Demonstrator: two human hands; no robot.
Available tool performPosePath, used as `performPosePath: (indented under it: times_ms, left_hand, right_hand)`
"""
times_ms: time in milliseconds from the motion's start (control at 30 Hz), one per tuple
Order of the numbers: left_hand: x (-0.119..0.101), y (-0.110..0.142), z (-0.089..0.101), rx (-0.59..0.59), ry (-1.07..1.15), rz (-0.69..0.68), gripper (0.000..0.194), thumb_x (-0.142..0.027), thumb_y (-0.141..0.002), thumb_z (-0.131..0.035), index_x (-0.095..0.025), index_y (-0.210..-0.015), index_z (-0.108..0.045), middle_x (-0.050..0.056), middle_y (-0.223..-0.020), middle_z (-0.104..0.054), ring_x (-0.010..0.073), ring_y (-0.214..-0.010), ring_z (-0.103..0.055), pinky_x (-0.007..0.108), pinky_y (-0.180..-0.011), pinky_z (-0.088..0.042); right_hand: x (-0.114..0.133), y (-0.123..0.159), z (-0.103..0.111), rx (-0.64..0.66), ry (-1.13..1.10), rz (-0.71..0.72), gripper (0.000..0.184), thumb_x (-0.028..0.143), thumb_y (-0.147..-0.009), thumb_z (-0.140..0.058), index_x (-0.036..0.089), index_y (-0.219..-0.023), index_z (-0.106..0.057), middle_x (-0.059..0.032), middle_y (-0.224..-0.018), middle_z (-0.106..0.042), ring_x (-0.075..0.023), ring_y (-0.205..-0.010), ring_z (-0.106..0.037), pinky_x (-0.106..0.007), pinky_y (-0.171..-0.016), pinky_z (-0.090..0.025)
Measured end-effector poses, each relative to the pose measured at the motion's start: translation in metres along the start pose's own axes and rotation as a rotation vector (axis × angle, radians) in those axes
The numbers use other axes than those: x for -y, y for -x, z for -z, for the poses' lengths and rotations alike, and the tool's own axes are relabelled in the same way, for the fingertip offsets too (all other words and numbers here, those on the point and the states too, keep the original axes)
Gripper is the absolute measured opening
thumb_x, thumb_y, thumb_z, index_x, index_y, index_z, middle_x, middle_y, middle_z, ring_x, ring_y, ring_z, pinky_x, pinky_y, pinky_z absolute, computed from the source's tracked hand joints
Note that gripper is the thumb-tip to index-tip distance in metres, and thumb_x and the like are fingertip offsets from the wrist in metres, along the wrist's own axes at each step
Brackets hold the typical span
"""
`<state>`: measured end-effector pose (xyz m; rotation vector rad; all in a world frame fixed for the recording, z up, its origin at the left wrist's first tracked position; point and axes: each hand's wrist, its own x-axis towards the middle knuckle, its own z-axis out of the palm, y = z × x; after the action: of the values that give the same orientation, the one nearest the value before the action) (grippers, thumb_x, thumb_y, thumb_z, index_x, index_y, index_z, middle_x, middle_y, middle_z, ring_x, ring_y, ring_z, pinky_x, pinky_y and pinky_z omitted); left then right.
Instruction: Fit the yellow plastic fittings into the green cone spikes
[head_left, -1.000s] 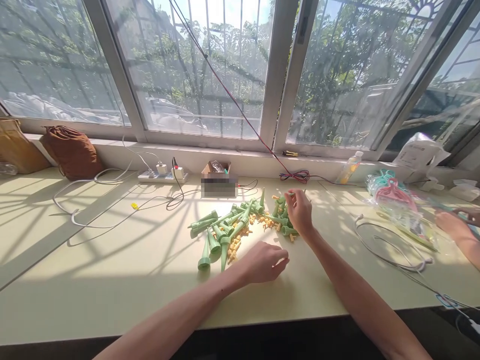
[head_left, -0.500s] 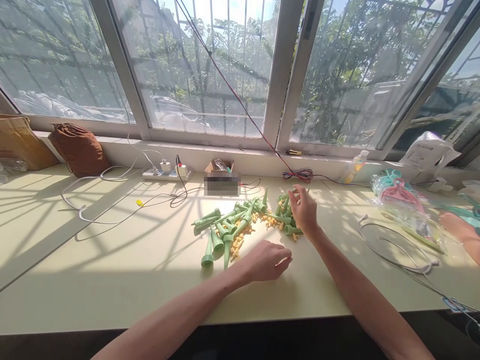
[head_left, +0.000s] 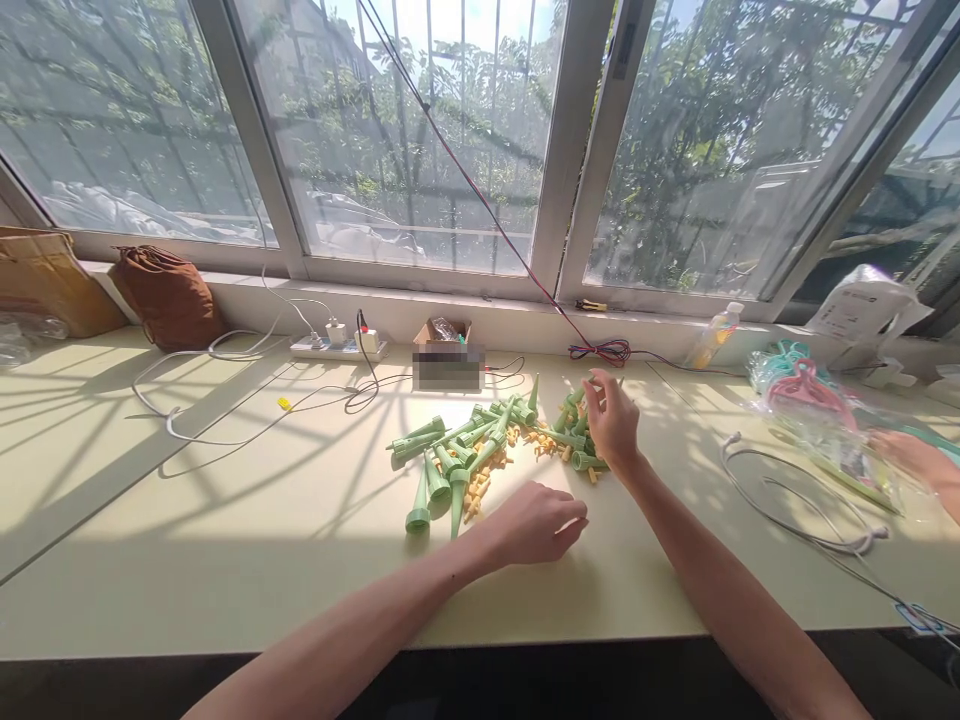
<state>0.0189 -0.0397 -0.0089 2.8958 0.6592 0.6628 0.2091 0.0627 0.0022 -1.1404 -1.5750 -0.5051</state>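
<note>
A loose pile of green tapered plastic spikes (head_left: 459,478) with wide capped ends lies on the table, mixed with small yellow-orange plastic pieces (head_left: 477,490). A smaller cluster of green spikes (head_left: 571,437) is at its right. My right hand (head_left: 616,420) is over the edge of that cluster, its curved fingers and thumb apart, with nothing visible between them. Nearer to me, my left hand (head_left: 536,525) rests low over the table in front of the pile. Its fingers are curled in, and whatever they may hold is hidden.
At the right, another person's hand (head_left: 911,455) reaches toward plastic-bagged pink and teal items (head_left: 806,390). A grey cable (head_left: 787,540) coils nearby. Along the window stand a bottle (head_left: 712,337), a small cardboard box (head_left: 442,332), a power strip (head_left: 337,346) and a brown drawstring bag (head_left: 166,298).
The view has shifted slightly. My two hands keep nearly the same pose and place beside the pile. The other person's hand at the right has moved a little toward the bagged items.
</note>
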Motion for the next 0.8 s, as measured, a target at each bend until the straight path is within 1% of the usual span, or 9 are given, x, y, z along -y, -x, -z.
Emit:
performPosePath:
  times_ms: [167, 400, 500, 600, 800]
  left_hand:
    - [-0.0002, 0.0001, -0.0007, -0.005, -0.005, -0.002, 0.024, -0.019, -0.09, -0.05, -0.018, -0.066, -0.055, 0.0, -0.058, -0.057, 0.0103, -0.047, -0.046, 0.026, -0.048, -0.025]
    - [0.0005, 0.0, -0.0015, 0.016, -0.023, -0.011, 0.024, -0.02, -0.091, -0.049, -0.018, -0.068, -0.054, -0.001, -0.061, -0.058, 0.0108, -0.049, -0.049, 0.027, -0.05, -0.029]
    - [0.0008, 0.0, -0.0015, 0.029, -0.026, -0.005, 0.024, -0.02, -0.092, -0.049, -0.018, -0.068, -0.054, -0.001, -0.062, -0.059, 0.0108, -0.05, -0.05, 0.026, -0.051, -0.029]
    - [0.0012, 0.0002, -0.0025, 0.028, -0.022, -0.008, 0.024, -0.021, -0.092, -0.048, -0.018, -0.07, -0.055, 0.0, -0.063, -0.06, 0.0109, -0.051, -0.05, 0.026, -0.052, -0.03]
    - [0.0012, 0.0009, -0.0033, 0.029, -0.033, -0.006, 0.024, -0.022, -0.093, -0.048, -0.018, -0.071, -0.056, 0.0, -0.063, -0.061, 0.011, -0.051, -0.05, 0.026, -0.052, -0.031]
  right_hand:
    - [-0.0009, 0.0003, -0.0011, 0.041, -0.005, 0.015, 0.028, 0.037, -0.102, -0.042, 0.018, -0.116, -0.058, -0.0065, -0.086, -0.071, -0.0143, -0.056, -0.061, -0.025, -0.057, -0.047]
    - [0.0001, 0.001, -0.0018, 0.064, -0.001, 0.007, 0.03, 0.033, -0.101, -0.043, 0.019, -0.126, -0.053, -0.0068, -0.093, -0.072, -0.015, -0.059, -0.062, -0.026, -0.06, -0.048]
    - [0.0025, 0.0004, -0.0005, 0.068, 0.002, -0.022, 0.031, 0.032, -0.101, -0.043, 0.019, -0.128, -0.05, -0.0064, -0.094, -0.072, -0.0146, -0.057, -0.06, -0.026, -0.061, -0.048]
    - [0.0043, -0.0003, 0.0011, 0.076, 0.012, -0.046, 0.03, 0.032, -0.101, -0.043, 0.019, -0.127, -0.049, -0.0065, -0.094, -0.071, -0.0147, -0.056, -0.059, -0.027, -0.062, -0.047]
    - [0.005, -0.0007, 0.003, 0.184, 0.043, -0.044, 0.03, 0.028, -0.102, -0.04, 0.017, -0.127, -0.052, -0.0092, -0.1, -0.072, -0.0168, -0.063, -0.063, -0.027, -0.064, -0.048]
